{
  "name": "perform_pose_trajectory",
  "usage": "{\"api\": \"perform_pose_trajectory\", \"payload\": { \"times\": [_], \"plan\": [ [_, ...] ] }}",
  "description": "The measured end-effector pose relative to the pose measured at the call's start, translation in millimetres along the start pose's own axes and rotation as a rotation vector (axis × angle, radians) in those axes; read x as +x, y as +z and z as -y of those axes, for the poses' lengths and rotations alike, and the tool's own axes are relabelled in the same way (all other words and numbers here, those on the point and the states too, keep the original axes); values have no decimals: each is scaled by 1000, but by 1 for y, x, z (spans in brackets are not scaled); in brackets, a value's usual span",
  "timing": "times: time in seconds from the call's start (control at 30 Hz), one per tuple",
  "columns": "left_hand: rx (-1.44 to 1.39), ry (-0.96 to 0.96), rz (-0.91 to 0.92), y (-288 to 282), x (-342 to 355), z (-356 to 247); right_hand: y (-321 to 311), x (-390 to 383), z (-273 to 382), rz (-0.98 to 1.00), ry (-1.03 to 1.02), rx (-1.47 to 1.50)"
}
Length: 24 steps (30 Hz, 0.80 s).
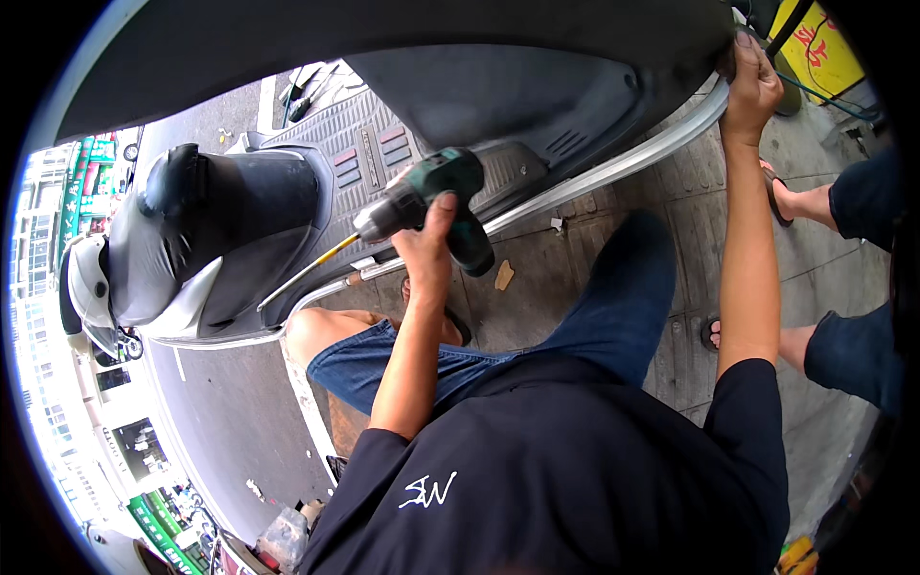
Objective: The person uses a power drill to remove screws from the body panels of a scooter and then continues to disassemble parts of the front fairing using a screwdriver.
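In my left hand is a dark green cordless drill, its fingers closed round the body behind the grey chuck. A long thin screwdriver bit with a yellow section points down to the left; its tip reaches the lower side panel of the scooter, near the floorboard. Whether the tip sits in a screw is too small to tell. At the far right my right hand grips the rear edge of the scooter's dark bodywork, thumb on top, fingers partly hidden.
A silver side rail curves along the scooter between the bodywork and my legs. Another person's sandalled feet stand at the right. A yellow sign and cables are at the upper right. Road lies to the left.
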<state>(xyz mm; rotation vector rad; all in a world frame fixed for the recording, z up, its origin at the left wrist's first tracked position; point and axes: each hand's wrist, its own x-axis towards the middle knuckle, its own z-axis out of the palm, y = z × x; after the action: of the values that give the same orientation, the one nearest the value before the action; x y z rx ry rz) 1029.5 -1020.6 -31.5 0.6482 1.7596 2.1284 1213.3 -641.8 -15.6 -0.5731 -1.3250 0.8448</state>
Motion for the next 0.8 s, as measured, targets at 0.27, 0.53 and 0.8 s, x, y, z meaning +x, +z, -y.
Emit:
{"api": "perform_pose_trajectory", "payload": {
  "times": [0.27, 0.53, 0.8],
  "plan": [
    [30, -359, 153, 8, 19, 20, 8, -5, 22, 51, -2, 27],
    [131, -115, 332, -94, -28, -20, 0, 6, -15, -34, -36, -58],
    [554, -65, 331, -96, -58, 20, -57, 36, -95, 139, -703, -795]
  ]
}}
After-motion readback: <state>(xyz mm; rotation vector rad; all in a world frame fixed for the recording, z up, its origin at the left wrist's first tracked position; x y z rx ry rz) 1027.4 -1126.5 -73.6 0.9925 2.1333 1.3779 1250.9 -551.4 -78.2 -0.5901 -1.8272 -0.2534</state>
